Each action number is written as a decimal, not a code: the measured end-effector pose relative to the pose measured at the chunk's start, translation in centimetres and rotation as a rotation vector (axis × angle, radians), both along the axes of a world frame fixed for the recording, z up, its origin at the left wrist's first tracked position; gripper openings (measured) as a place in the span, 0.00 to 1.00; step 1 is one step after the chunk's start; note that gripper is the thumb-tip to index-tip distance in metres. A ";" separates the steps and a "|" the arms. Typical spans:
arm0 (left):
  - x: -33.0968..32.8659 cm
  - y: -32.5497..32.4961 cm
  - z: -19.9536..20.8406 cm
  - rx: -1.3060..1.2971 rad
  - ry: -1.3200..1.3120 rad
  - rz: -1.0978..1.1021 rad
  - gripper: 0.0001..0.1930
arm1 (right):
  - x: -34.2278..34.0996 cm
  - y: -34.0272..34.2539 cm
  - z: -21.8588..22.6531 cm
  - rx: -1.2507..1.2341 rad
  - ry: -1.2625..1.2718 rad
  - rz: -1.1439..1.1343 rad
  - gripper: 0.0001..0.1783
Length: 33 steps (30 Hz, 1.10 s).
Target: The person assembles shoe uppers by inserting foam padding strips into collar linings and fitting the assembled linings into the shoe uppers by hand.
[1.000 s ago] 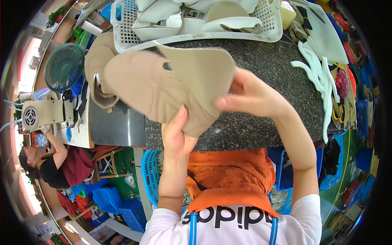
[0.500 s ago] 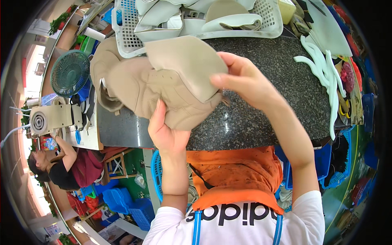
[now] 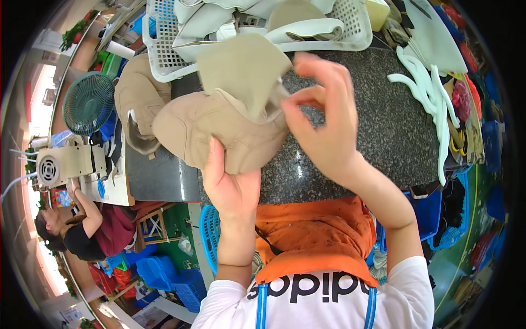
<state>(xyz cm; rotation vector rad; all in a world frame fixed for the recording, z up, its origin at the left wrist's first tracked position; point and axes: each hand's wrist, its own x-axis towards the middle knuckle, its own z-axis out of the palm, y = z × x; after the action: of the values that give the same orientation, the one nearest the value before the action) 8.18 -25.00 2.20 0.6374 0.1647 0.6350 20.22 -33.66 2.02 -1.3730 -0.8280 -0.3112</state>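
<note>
A beige shoe upper (image 3: 219,129) is held above the dark speckled tabletop, its rounded toe end pointing left. My left hand (image 3: 233,189) grips it from below, thumb pressed on its near side. Out of its opening stands a smooth tan flap (image 3: 238,68); whether this is joined to the upper is hidden. My right hand (image 3: 326,118), slightly blurred, pinches the edge of the opening at the upper's right end between thumb and index finger, with the other fingers curled above. A second beige upper (image 3: 139,101) lies on the tabletop to the left.
A white perforated basket (image 3: 356,27) of pale shoe pieces stands at the far side. White curved strips (image 3: 435,104) lie at the right of the stone tabletop (image 3: 378,131). To the left are a green fan (image 3: 89,103), a machine (image 3: 60,164) and a seated co-worker (image 3: 90,230).
My right hand has let go of the tan flap and moved to the upper's right end. The flap now stands more upright. My left hand keeps its grip on the upper.
</note>
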 end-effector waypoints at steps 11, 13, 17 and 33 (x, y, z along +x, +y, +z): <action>-1.3 0.0 -1.3 0.220 -0.192 0.012 0.27 | -0.3 -1.5 0.8 -0.415 -0.265 0.315 0.10; -1.5 0.7 -1.6 0.112 -0.258 -0.083 0.27 | 0.8 -2.3 2.1 -0.543 -0.036 0.698 0.08; -0.5 -0.4 -0.7 0.182 0.106 0.105 0.28 | 1.1 -2.9 2.4 -0.627 0.101 0.693 0.08; -0.3 -0.8 -0.6 0.156 0.020 0.019 0.23 | 0.0 -2.2 2.4 -0.401 -0.180 0.374 0.16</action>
<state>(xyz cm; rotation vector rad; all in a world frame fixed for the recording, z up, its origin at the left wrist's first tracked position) 7.87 -25.78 1.55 0.7936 0.1405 0.6648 20.18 -35.82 4.44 -1.5350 -1.3272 0.0276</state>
